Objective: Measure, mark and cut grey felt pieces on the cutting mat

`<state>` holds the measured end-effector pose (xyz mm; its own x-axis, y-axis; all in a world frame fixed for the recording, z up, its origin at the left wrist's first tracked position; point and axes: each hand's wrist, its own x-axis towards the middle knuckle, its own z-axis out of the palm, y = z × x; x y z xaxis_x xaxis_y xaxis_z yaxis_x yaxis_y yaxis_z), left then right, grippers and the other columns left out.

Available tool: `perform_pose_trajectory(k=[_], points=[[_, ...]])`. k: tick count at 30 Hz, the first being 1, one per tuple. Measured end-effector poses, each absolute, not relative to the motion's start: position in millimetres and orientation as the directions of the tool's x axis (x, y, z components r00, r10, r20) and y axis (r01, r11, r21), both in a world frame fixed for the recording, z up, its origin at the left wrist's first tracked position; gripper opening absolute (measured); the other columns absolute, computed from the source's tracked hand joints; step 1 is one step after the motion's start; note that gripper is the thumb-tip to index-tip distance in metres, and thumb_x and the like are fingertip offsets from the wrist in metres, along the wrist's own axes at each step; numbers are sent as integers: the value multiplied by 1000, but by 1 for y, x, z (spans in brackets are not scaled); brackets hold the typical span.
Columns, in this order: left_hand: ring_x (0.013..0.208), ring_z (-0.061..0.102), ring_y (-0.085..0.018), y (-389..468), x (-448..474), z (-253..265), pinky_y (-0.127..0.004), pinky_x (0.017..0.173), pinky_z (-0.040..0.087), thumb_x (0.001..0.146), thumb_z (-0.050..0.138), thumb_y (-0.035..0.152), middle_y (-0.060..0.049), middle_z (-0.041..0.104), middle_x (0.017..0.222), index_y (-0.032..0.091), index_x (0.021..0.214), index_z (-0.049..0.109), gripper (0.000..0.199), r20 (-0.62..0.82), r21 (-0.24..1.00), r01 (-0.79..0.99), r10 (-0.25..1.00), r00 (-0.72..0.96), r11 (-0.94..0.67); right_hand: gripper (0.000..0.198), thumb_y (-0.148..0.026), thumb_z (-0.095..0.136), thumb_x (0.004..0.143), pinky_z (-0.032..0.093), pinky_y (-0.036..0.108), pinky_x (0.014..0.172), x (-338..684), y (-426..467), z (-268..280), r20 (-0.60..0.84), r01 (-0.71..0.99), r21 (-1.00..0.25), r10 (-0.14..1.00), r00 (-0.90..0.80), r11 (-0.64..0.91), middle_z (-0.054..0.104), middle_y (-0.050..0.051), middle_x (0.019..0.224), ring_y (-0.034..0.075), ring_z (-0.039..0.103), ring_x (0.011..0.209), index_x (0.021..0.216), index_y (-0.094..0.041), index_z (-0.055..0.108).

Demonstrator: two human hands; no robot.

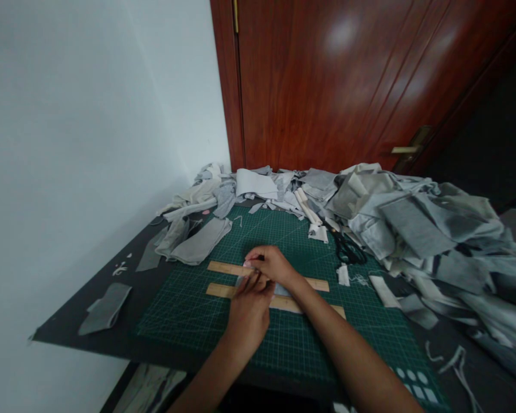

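Two wooden rulers, an upper ruler [318, 284] and a lower ruler [218, 290], lie nearly parallel on a green cutting mat [189, 321]. Between them shows a pale grey piece of fabric [281, 289], partly covered by my hands. My left hand [251, 307] rests over the lower ruler and the fabric, its bent fingers somewhat apart and reaching toward the upper ruler. Crossing above it, my right hand [273, 265] has thumb and fingers pinched together at the upper ruler. Whatever sits in that pinch is too small to make out.
Heaped grey and white fabric [421, 223] covers the right and back of the dark table [155, 344]. Black-handled scissors [348, 249] lie at the mat's right. Folded grey cloth [105, 310] and scraps are on the left. A wall and a wooden door [318, 86] stand behind.
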<state>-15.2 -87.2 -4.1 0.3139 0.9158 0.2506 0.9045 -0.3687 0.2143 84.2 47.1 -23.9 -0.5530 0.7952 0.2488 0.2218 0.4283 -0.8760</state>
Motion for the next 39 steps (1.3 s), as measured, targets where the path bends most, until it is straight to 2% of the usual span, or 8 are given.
perform_pose_trajectory(k=[13,21,27,32,39], points=[[142,44,-29,-87,-15,-4,-49,121,32,87,54,5,-10,60,142,19,130,65,47,252,215,902,914,319,-374,11,-22,70,87,50,25,75,87,46,-21,283,186,-857,741,-609,480,77,2,88,17,69,81,94,-20,79],[141,45,-30,-87,-15,-4,-50,120,34,85,54,3,-11,59,143,18,131,65,49,243,201,909,917,316,-366,18,-9,62,89,48,25,79,89,41,-10,349,273,-728,682,-642,630,74,3,87,17,67,85,89,-19,77],[139,48,-30,-87,-14,-2,-52,118,37,84,54,1,-11,60,142,20,126,68,49,267,223,900,912,312,-373,20,-5,60,88,45,24,77,94,40,-5,364,333,-621,637,-679,710,70,3,84,16,64,81,89,-19,75],[142,45,-30,-86,-16,-4,-50,118,37,87,54,4,-11,59,144,19,126,68,44,288,221,896,904,317,-384,24,-1,57,86,42,25,77,101,37,3,334,373,-589,637,-695,717,69,2,83,15,63,77,88,-19,74],[140,47,-29,-85,-17,-8,-49,117,38,85,50,0,-10,61,142,18,131,65,51,248,207,906,916,316,-368,19,-5,60,86,41,28,83,117,36,14,253,452,-550,655,-712,703,71,3,83,18,65,83,85,-19,74]])
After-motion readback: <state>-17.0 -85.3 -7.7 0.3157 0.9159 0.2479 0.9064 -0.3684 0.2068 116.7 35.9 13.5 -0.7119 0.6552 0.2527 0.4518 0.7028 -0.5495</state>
